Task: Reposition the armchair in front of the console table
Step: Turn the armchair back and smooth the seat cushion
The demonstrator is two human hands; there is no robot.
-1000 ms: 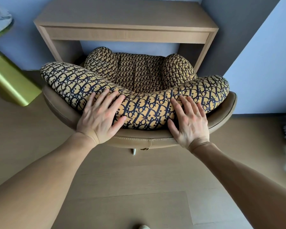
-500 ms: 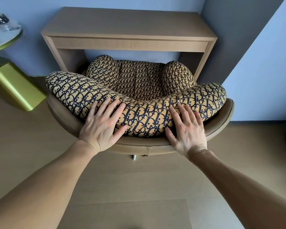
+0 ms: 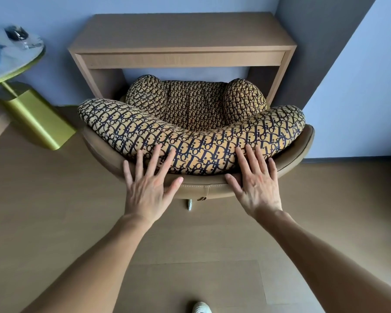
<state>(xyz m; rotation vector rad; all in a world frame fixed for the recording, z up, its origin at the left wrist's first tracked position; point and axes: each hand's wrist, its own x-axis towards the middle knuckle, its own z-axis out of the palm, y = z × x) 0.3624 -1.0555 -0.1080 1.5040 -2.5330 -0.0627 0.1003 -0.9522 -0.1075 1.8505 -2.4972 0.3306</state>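
Since a second ago both hands have slid back off the cushion: the fingers, then flat on the patterned bolster, now lie splayed over the back rim, palms lifted toward the person.

The console table (image 3: 181, 35) stands against the wall, its top bare as far as the view shows. The armchair (image 3: 196, 190) sits squarely before it, seat front tucked between the table's legs, the patterned cushion (image 3: 190, 145) draped along the backrest. The left hand (image 3: 148, 190) and right hand (image 3: 256, 189) are both open, fingers spread, gripping nothing; whether the fingertips touch the fabric is hard to tell.

To finish well I would check that the chair is centred between the legs — nudge with flat palms on the leather shell, not the loose cushion. At the far left a round side table (image 3: 35, 57) holds something dark and blurred — possibly glassware.
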